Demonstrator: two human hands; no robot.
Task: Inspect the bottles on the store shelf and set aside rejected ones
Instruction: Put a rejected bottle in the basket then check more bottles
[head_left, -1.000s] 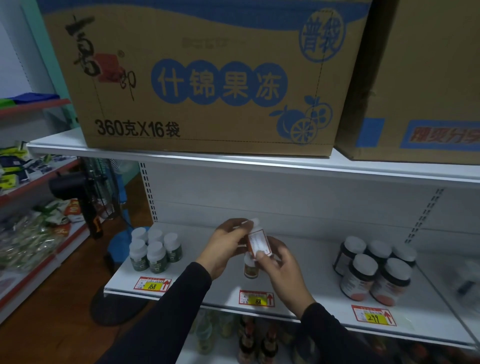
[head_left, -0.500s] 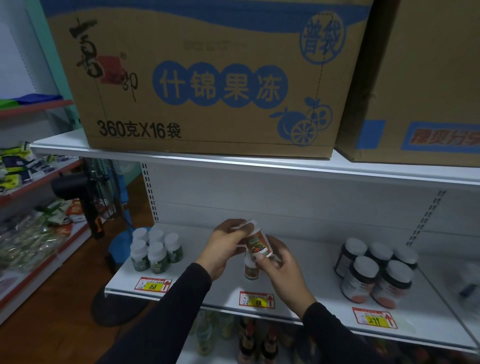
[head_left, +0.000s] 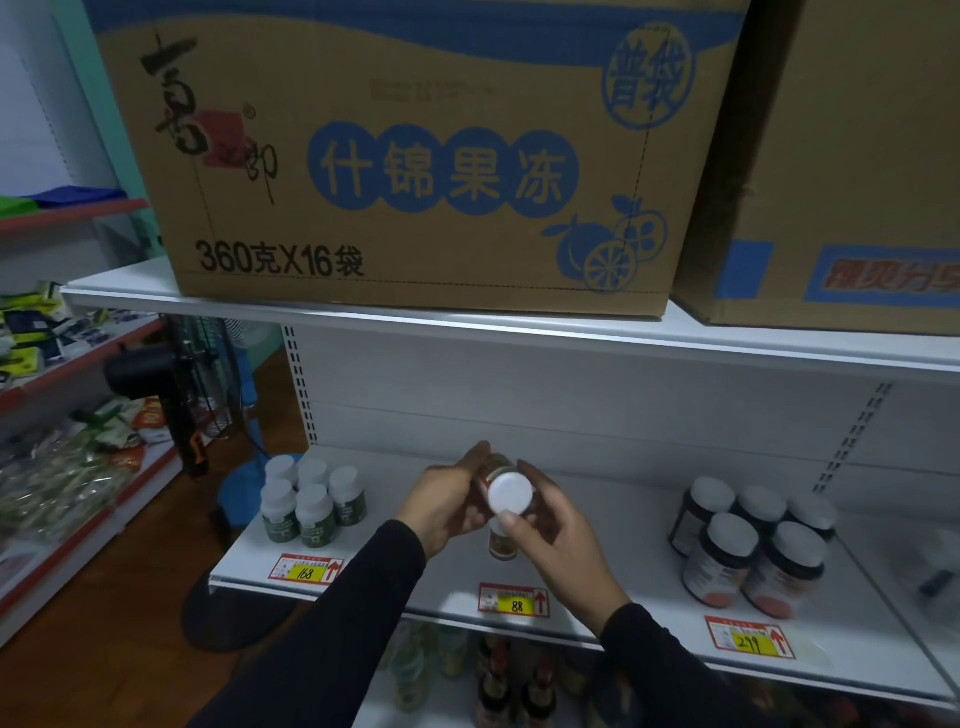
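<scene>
A small bottle (head_left: 508, 488) with a white cap and a red-brown label is held above the white shelf (head_left: 613, 613), tipped so its cap faces me. My left hand (head_left: 447, 506) grips its body from the left. My right hand (head_left: 558, 535) holds it from the right, thumb just under the cap. Directly below stands a second bottle of the same kind (head_left: 501, 543), mostly hidden by my hands. Several green-labelled bottles (head_left: 309, 501) stand at the shelf's left end and several dark jars (head_left: 748, 540) at its right.
Two large cardboard boxes (head_left: 415, 156) sit on the shelf above. Price tags (head_left: 514, 600) line the shelf edge. More bottles (head_left: 498, 686) fill the shelf below. A standing fan (head_left: 208, 395) and another stocked rack (head_left: 62, 415) are at the left.
The bottle has been turned in my hands: its label faced me before, now its white cap points at me. Both hands have stayed in about the same place above the shelf.
</scene>
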